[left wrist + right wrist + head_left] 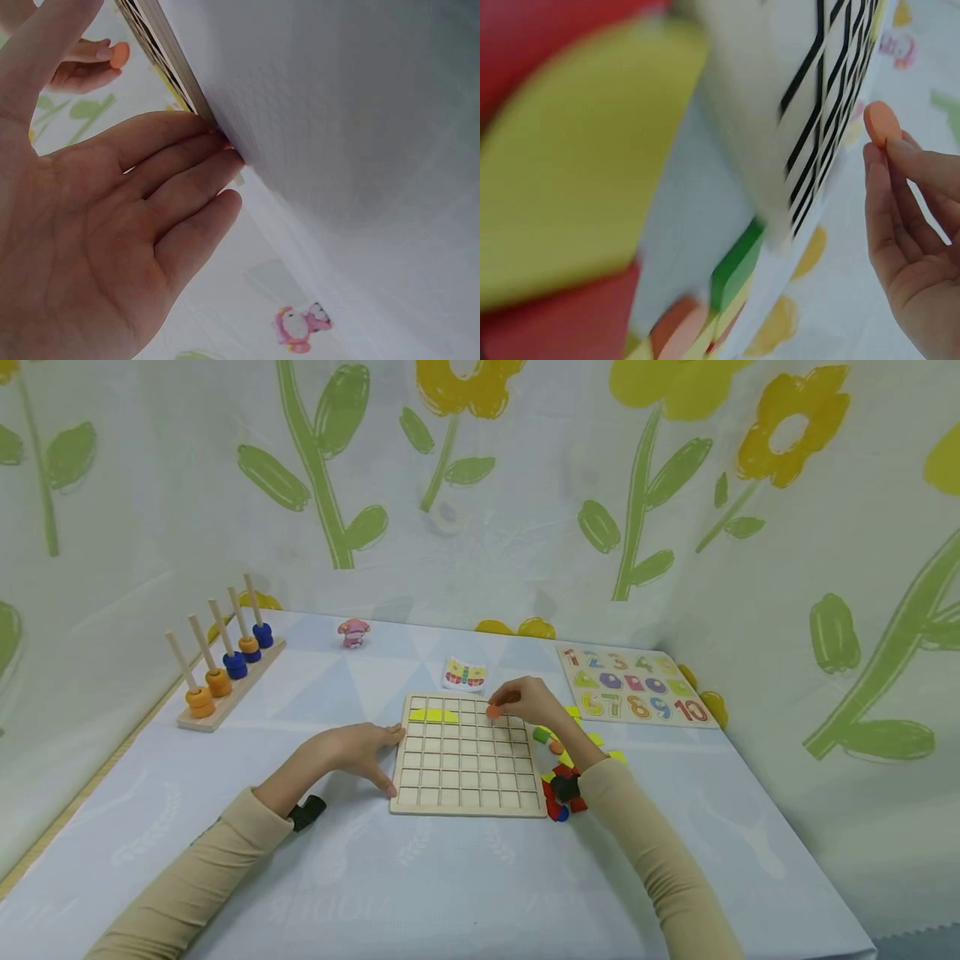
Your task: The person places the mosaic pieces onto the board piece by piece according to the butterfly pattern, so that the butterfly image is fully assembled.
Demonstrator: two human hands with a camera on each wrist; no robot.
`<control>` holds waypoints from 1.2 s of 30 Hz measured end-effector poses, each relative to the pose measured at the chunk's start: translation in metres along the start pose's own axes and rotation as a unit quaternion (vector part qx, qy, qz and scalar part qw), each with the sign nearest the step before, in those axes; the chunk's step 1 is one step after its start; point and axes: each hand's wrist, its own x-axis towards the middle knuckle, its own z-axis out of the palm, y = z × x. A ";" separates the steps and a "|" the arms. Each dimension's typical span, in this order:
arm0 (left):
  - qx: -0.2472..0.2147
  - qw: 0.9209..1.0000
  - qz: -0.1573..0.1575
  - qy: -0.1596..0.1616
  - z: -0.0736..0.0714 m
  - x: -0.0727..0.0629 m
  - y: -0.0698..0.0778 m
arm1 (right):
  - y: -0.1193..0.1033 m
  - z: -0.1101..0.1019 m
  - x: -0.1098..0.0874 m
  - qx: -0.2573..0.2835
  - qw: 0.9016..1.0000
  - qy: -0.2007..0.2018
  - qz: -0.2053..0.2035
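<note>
The left grip [101, 214] touches the board's edge [175, 56] while the right grip [79, 73] pinches an orange disc [120, 55].

Grid board [468, 777] sits mid-frame on the tabletop [450, 893], few pieces [433, 716] in its upper-left part. Loose pieces [567, 760] lie just beside its right edge, number puzzle [633, 685] behind those. Card [465, 675] just behind the board, figurine [353, 632] further up and left, peg stacker [236, 665] over frame left.
</note>
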 end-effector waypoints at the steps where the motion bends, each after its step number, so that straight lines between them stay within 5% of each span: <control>1: -0.001 1.000 -0.002 0.001 0.000 0.000 0.000 | -0.003 0.003 0.001 -0.001 1.000 -0.006 -0.006; 7: -0.006 1.000 -0.004 0.006 0.001 -0.001 0.000 | -0.019 0.017 0.009 -0.015 0.999 -0.031 -0.038; 14: -0.002 1.000 -0.003 0.006 0.002 -0.001 0.000 | -0.025 0.024 0.019 -0.027 0.999 -0.034 -0.026; 28: 0.001 1.000 0.004 0.004 0.000 0.001 -0.001 | -0.024 0.026 0.022 -0.042 0.998 -0.054 0.004; 36: 0.001 1.000 0.005 0.004 0.000 0.001 -0.002 | -0.027 0.017 0.014 -0.044 0.997 -0.061 -0.019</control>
